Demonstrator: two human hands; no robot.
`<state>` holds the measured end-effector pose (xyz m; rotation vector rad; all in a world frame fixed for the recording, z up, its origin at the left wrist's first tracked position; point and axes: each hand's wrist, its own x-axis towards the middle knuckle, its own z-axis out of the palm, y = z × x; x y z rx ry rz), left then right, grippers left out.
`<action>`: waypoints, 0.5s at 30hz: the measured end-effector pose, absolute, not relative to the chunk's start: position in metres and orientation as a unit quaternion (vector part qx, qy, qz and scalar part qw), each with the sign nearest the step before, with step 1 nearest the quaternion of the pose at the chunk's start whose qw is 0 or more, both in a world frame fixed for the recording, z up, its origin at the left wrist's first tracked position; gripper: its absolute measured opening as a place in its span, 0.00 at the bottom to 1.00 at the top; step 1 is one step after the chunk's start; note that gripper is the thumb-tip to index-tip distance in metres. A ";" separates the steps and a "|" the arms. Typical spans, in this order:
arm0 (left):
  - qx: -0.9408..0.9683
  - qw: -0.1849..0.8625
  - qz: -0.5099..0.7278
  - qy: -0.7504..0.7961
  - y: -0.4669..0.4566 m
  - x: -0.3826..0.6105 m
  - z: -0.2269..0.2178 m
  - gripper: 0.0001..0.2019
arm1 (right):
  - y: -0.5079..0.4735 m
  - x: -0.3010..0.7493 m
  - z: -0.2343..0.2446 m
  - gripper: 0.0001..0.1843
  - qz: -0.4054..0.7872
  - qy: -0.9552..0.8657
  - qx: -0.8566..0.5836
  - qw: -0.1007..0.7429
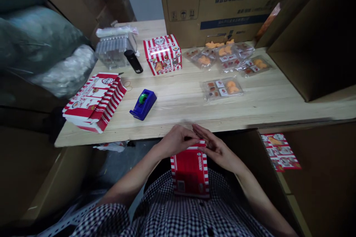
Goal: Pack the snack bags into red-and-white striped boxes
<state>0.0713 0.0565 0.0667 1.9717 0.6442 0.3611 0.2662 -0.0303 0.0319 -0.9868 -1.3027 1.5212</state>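
A red-and-white striped carton (190, 170) rests upright against my checked shirt, just below the table's front edge. My left hand (175, 140) is curled over its top left corner, fingers closed on the upper flap. My right hand (213, 146) lies on the top right corner, its fingers stretched along the flap and touching it. The fingertips of both hands meet above the carton's top edge.
On the wooden table (250, 103) lie a blue tape dispenser (143, 103), a stack of flat striped cartons (96, 100), a made-up striped box (162, 54), a black cylinder (133, 61), clear trays (114, 48) and several snack packets (222, 88). Large cardboard boxes (217, 3) stand behind and right.
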 end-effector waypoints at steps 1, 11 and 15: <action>0.813 0.498 0.150 0.263 0.058 0.071 0.069 0.10 | -0.031 0.265 0.029 0.31 0.617 -0.506 -0.399 0.452; 0.774 0.568 0.151 0.235 0.060 0.037 0.066 0.20 | -0.049 0.276 0.028 0.19 0.590 -0.445 -0.499 0.452; 0.728 0.589 0.181 0.301 0.045 0.021 0.043 0.18 | -0.054 0.287 0.021 0.18 0.570 -0.485 -0.510 0.423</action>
